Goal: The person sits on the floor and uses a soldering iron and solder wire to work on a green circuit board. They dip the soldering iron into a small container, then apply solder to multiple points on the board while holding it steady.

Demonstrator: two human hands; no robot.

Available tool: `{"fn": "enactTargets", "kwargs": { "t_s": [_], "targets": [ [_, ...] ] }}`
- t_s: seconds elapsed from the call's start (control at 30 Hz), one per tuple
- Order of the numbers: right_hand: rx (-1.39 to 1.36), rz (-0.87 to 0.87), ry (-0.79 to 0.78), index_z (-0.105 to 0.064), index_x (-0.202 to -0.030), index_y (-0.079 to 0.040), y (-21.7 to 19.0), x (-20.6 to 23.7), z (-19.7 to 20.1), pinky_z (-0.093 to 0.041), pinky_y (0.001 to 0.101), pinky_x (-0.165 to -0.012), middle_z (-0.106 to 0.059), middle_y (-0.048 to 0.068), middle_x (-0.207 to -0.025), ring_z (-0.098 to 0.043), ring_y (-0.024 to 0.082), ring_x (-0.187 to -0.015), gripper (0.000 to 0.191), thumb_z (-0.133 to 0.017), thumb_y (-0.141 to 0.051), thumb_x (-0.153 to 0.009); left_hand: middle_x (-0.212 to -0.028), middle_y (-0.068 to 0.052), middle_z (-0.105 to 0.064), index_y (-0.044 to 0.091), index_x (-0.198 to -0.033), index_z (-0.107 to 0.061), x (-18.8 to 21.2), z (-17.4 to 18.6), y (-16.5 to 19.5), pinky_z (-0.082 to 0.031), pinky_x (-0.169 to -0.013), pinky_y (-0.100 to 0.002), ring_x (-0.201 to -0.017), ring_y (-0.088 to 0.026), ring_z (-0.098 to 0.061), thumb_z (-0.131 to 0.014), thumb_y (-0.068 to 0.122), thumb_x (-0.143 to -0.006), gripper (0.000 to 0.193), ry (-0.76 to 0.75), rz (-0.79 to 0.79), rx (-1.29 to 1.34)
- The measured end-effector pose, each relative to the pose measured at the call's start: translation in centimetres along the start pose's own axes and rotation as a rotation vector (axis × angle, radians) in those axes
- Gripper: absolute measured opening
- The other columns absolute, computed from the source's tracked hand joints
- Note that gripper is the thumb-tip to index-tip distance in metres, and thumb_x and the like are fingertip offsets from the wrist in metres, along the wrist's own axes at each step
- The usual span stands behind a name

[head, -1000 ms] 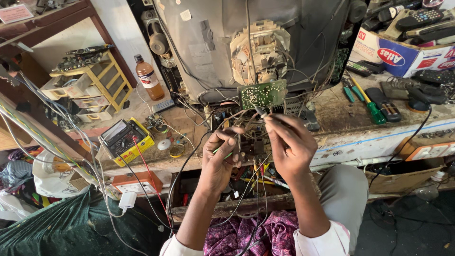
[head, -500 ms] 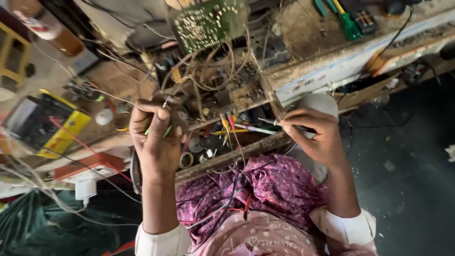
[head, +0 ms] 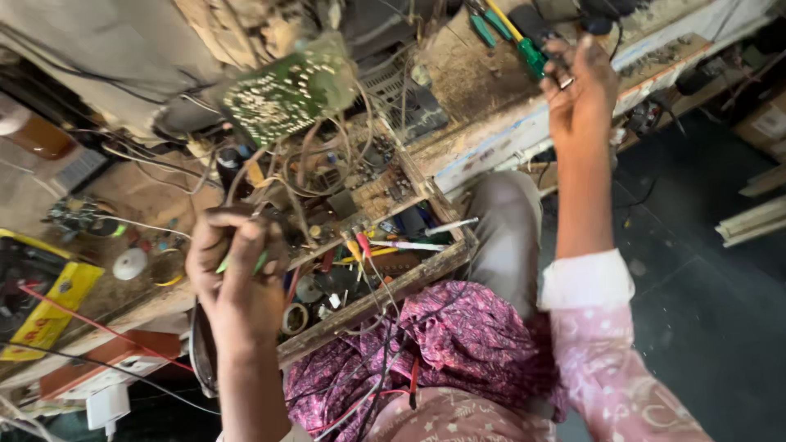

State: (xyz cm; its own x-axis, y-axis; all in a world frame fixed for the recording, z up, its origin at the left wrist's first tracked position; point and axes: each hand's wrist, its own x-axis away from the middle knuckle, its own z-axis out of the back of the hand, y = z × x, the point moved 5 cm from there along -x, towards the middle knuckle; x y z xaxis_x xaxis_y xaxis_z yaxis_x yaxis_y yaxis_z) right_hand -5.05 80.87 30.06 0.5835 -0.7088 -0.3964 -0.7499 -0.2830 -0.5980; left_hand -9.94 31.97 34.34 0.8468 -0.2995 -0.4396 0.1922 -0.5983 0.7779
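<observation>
My left hand [head: 237,282] is closed around a bundle of thin wires and a pair of green leads, low at the left in front of the bench. The wires run up to a green circuit board [head: 286,90] hanging from the back of an opened television. My right hand [head: 581,90] is stretched up to the bench top at the upper right. Its curled fingers lie against a green-handled screwdriver [head: 532,56], and I cannot tell whether they grip it. A pale-handled tool [head: 417,244] lies in the open wooden drawer [head: 409,282] between my hands.
The drawer holds small parts, tape rolls and red and yellow probe clips [head: 358,243]. A yellow multimeter [head: 49,307] sits at the left, a brown bottle [head: 33,135] behind it, and a white adapter [head: 106,405] hangs below. Dark floor lies to the right.
My right hand has left the pale-handled tool in the drawer and moved up and right to the bench top. The left hand keeps its hold on the wires. The camera has tilted.
</observation>
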Motion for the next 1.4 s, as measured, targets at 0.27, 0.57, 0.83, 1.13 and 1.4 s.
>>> {"fn": "enactTargets", "kwargs": {
  "t_s": [0.27, 0.57, 0.83, 1.13, 1.4],
  "targets": [
    [-0.018, 0.174, 0.331, -0.042, -0.122, -0.026, 0.1, -6.3, -0.2, -0.076, 0.0396, -0.07, -0.074, 0.01, -0.099, -0.079, 0.022, -0.08, 0.055, -0.082, -0.014, -0.087, -0.078, 0.003, -0.058, 0.007, -0.098, -0.065, -1.4, -2.4, 0.7, -0.036, -0.053, -0.02, -0.063, -0.003, -0.048, -0.069, 0.01, -0.101, 0.006, -0.004, 0.061, -0.221],
    [0.387, 0.653, 0.336, -0.048, -0.114, -0.004, -2.7, -3.6, -0.7, -0.044, 0.029, -0.058, -0.063, 0.006, -0.082, -0.053, 0.014, -0.067, 0.027, -0.067, -0.021, -0.121, -0.087, 0.006, -0.063, 0.009, -0.1, -0.064, -3.0, -4.6, 2.9, -0.042, -0.066, -0.019, -0.074, -0.001, -0.05, -0.071, 0.014, -0.1, 0.009, -0.054, -0.052, -0.156],
    [0.906, 0.934, 0.274, -0.051, -0.122, 0.002, -4.8, -3.1, 0.0, -0.053, 0.0286, -0.065, -0.066, 0.009, -0.102, -0.063, 0.014, -0.077, 0.021, -0.057, -0.019, -0.119, -0.086, 0.005, -0.057, 0.009, -0.102, -0.06, -2.3, -5.0, 2.8, -0.037, -0.062, -0.021, -0.072, -0.003, -0.047, -0.067, 0.012, -0.103, 0.007, -0.134, -0.001, 0.029],
    [1.011, 1.046, 0.186, -0.054, -0.118, 0.006, -6.2, -2.5, 0.4, -0.059, 0.035, -0.078, -0.069, 0.014, -0.106, -0.069, 0.019, -0.09, 0.012, -0.057, -0.006, -0.118, -0.084, 0.004, -0.056, 0.008, -0.1, -0.061, -2.7, -6.0, 3.7, -0.04, -0.062, -0.021, -0.071, -0.004, -0.048, -0.068, 0.008, -0.102, 0.007, -0.1, -0.073, -0.036],
    [0.673, 0.95, 0.253, -0.053, -0.119, 0.003, -7.7, -2.5, 0.7, -0.055, 0.0313, -0.076, -0.067, 0.012, -0.11, -0.065, 0.015, -0.089, 0.013, -0.063, -0.005, -0.123, -0.087, 0.002, -0.06, 0.005, -0.096, -0.062, -2.5, -6.4, 4.5, -0.042, -0.065, -0.021, -0.073, -0.005, -0.051, -0.071, 0.004, -0.098, 0.009, -0.1, -0.157, -0.027]
  ]
}}
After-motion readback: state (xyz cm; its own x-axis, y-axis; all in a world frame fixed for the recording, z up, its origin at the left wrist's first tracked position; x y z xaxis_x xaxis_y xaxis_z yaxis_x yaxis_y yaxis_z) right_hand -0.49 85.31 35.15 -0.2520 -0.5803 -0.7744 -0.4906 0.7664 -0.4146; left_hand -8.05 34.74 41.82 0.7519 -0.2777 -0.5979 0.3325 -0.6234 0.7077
